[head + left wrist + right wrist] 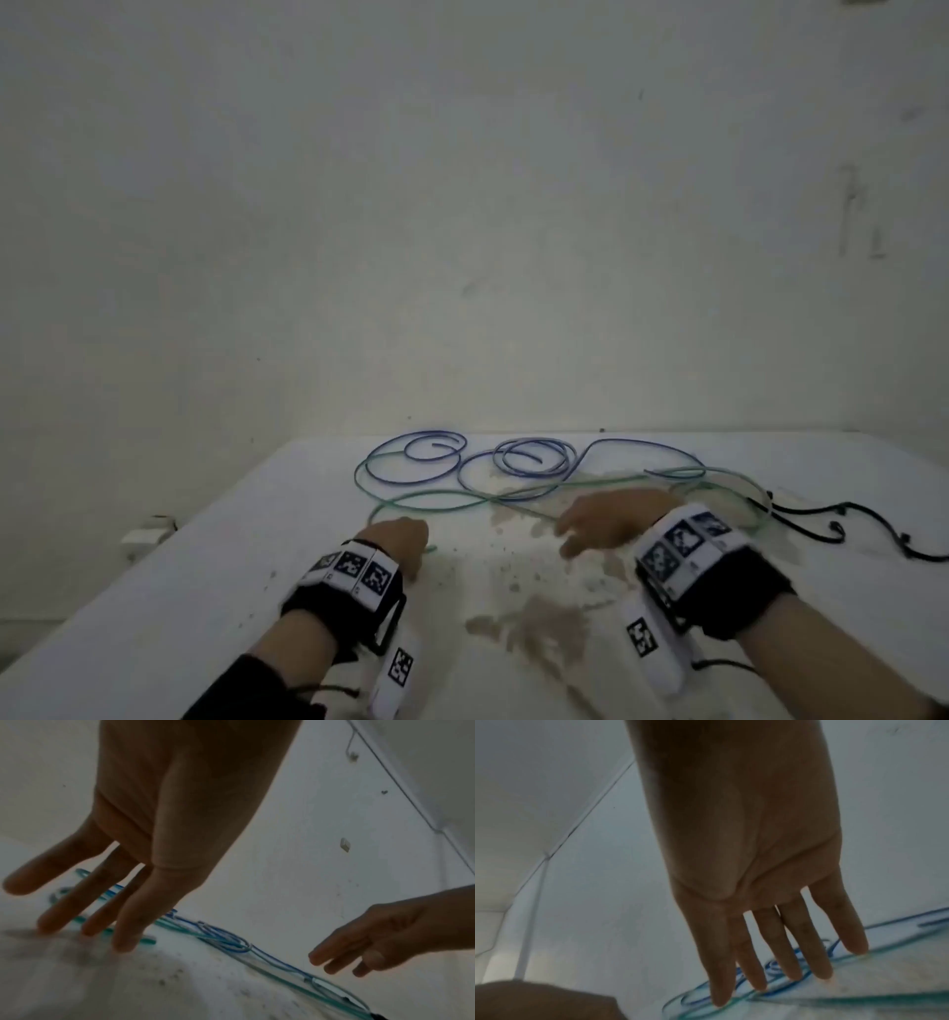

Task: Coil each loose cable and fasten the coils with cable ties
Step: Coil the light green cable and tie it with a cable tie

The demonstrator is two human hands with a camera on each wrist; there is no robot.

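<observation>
A blue cable (411, 483) lies in loose loops at the back of the white table (205, 591). A green cable (565, 484) winds across in front of it, and the two overlap. My left hand (403, 539) hovers at the green cable's near end (148, 940), fingers (126, 933) straight and spread, holding nothing. My right hand (590, 524) reaches over the green cable at centre right, fingers (790, 959) straight above the cables (859, 1001). Black cable ties (811, 511) lie to the right of it.
The table is stained brown and speckled in the middle (539, 616). A plain wall (462, 257) stands right behind the table's back edge. A small white object (149, 532) sits below the table's left edge.
</observation>
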